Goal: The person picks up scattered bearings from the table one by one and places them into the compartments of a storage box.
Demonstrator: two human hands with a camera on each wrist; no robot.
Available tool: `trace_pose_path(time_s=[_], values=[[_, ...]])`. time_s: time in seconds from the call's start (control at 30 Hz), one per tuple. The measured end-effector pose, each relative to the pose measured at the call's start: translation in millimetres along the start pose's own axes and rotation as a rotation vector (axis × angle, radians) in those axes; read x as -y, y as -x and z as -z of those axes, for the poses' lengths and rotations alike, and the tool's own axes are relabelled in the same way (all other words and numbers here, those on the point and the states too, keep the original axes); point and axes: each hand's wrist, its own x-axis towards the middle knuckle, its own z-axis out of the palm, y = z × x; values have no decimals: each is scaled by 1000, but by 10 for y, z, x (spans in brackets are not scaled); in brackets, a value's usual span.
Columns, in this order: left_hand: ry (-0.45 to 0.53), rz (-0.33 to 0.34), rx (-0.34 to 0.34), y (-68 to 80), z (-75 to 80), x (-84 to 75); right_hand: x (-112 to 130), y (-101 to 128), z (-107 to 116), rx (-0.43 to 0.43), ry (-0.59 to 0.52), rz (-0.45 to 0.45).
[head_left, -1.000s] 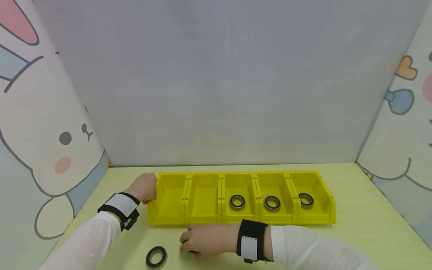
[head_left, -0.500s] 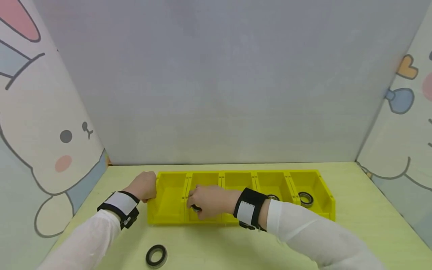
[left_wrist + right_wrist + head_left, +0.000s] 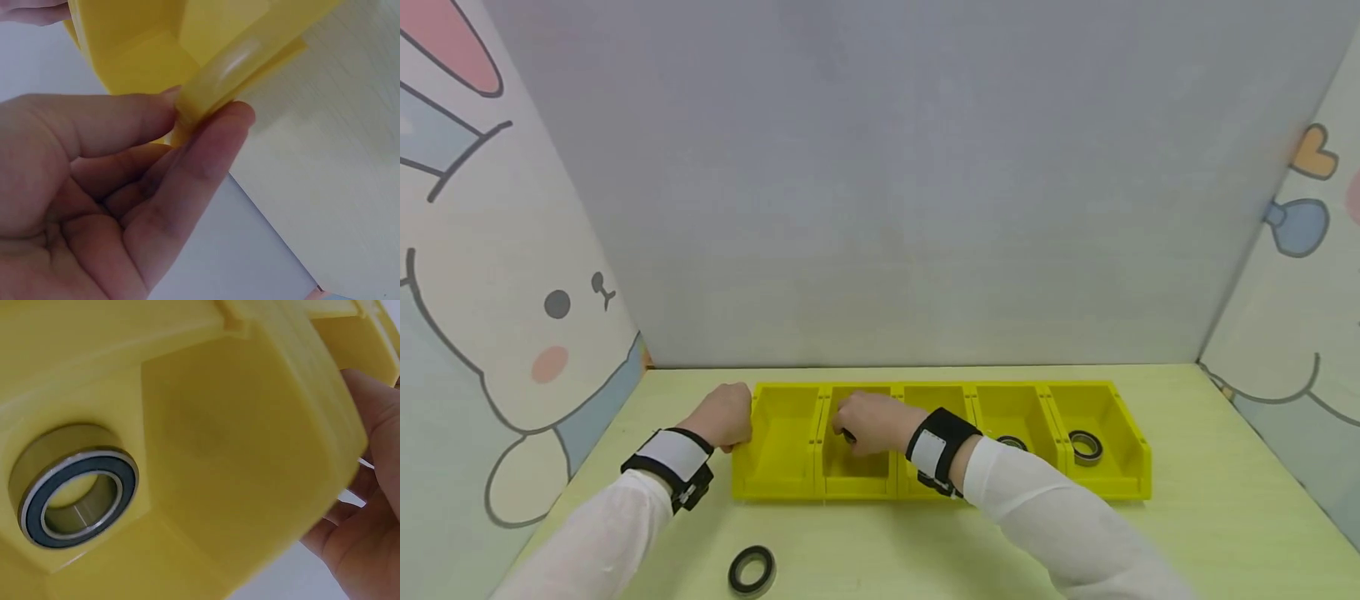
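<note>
Bearing (image 3: 76,495) lying in yellow bin (image 3: 857,467), right hand (image 3: 868,423) released above it, left hand (image 3: 724,417) pinching bin's end wall.

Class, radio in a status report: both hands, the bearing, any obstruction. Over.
Left hand pinches bin row rim. Right hand in second compartment; bearing lies inside, fingers off it. Nothing blocking; spare bearing on table.
</note>
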Motion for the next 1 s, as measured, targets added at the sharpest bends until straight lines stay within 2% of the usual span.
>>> trace_pose_path(time_s=[0.5,0.83,1.0], values=[[18,-20,-4,15,-2,0,1,-139,-251,27,5,-63],[3,-45,-15,25,7,26,87,-101,-217,21,28,-101],[9,-37,2,12,21,29,87,-91,-211,19,27,-100]])
